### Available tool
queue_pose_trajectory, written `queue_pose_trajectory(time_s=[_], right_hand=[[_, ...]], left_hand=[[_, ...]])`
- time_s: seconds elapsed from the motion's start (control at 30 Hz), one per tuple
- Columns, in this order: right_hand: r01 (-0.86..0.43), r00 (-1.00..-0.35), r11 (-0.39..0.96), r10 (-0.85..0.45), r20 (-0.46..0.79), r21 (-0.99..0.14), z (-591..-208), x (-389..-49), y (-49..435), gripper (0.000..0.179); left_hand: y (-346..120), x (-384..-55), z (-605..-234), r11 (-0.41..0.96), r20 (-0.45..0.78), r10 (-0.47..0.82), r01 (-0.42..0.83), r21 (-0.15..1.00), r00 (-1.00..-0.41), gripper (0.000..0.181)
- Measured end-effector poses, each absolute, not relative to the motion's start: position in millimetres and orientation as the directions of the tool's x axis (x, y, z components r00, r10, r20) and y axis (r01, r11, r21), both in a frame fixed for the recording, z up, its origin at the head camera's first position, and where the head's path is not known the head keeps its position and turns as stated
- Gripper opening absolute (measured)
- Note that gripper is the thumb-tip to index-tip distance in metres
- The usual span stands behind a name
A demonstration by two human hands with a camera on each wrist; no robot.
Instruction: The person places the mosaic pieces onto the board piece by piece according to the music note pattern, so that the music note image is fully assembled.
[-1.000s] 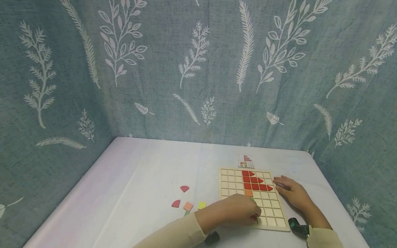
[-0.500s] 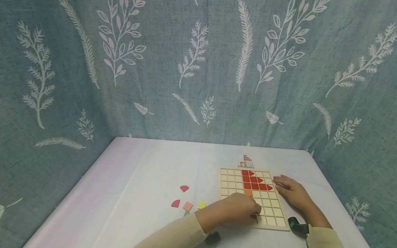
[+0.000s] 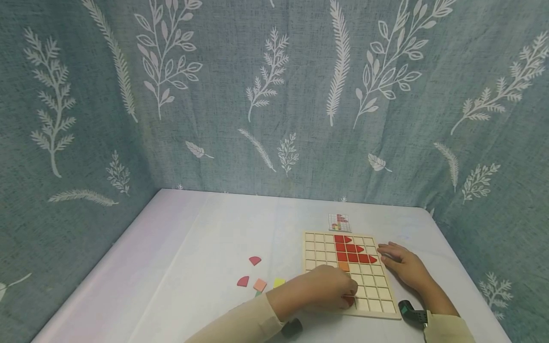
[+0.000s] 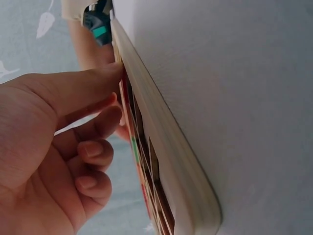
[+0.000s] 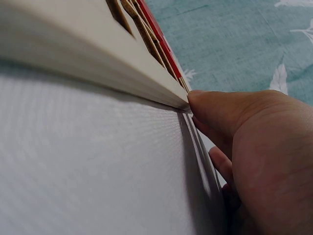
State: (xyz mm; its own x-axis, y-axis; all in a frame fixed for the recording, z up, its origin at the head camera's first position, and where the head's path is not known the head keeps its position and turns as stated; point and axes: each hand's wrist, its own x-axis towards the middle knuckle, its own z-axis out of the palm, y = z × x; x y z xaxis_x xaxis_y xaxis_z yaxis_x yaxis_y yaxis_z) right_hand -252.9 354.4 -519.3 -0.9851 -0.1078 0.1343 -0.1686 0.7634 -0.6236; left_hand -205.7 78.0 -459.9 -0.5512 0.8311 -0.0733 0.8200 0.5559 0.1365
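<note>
My left hand (image 3: pixel 328 287) reaches over the near part of a wooden grid board (image 3: pixel 377 315). Its thumb and bent fingers pinch a small red piece (image 3: pixel 349 301) at the board's cells; the hand partly hides it. In the left wrist view the thumb (image 4: pixel 105 78) presses down at the board's surface, with the other fingers curled. My right hand (image 3: pixel 405 267) rests on the table at the board's right side, fingers extended. Its thumb (image 5: pixel 210 105) touches the board's edge in the right wrist view. Red tiles (image 3: pixel 351 258) and an orange tile (image 3: pixel 343 267) sit in cells.
Left of the board lie two red quarter-circle pieces (image 3: pixel 255 260), a salmon square (image 3: pixel 259 285), a yellow square (image 3: pixel 279 282) and a partly hidden green piece (image 3: pixel 258 293). A pattern card (image 3: pixel 340 222) lies behind the board. Patterned curtains (image 3: pixel 257 95) surround the table.
My left hand has shifted slightly to the left over the board, and more of the red piece at its fingertips shows. The right hand stays where it was.
</note>
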Motion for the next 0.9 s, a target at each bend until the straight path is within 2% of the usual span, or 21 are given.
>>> queue_pose_trajectory(time_s=[0.2, 0.43, 0.57, 0.9], right_hand=[[-0.174, -0.984, 0.759, -0.116, 0.132, -0.628, -518, -253, 354, 0.049], [-0.172, -0.985, 0.759, -0.119, 0.126, -0.628, -517, -252, 354, 0.05], [-0.169, -0.985, 0.762, -0.116, 0.126, -0.625, -517, -252, 353, 0.051], [-0.156, -0.987, 0.775, -0.106, 0.118, -0.613, -519, -253, 353, 0.05]], left_hand=[[73, -204, -455, 0.559, -0.078, 0.829, 0.814, 0.158, -0.554, 0.01], [56, -212, -452, 0.61, -0.094, 0.79, 0.761, 0.22, -0.606, 0.028], [42, -218, -449, 0.621, -0.085, 0.782, 0.758, 0.199, -0.618, 0.026], [7, -221, -447, 0.695, -0.085, 0.716, 0.696, 0.179, -0.693, 0.026]])
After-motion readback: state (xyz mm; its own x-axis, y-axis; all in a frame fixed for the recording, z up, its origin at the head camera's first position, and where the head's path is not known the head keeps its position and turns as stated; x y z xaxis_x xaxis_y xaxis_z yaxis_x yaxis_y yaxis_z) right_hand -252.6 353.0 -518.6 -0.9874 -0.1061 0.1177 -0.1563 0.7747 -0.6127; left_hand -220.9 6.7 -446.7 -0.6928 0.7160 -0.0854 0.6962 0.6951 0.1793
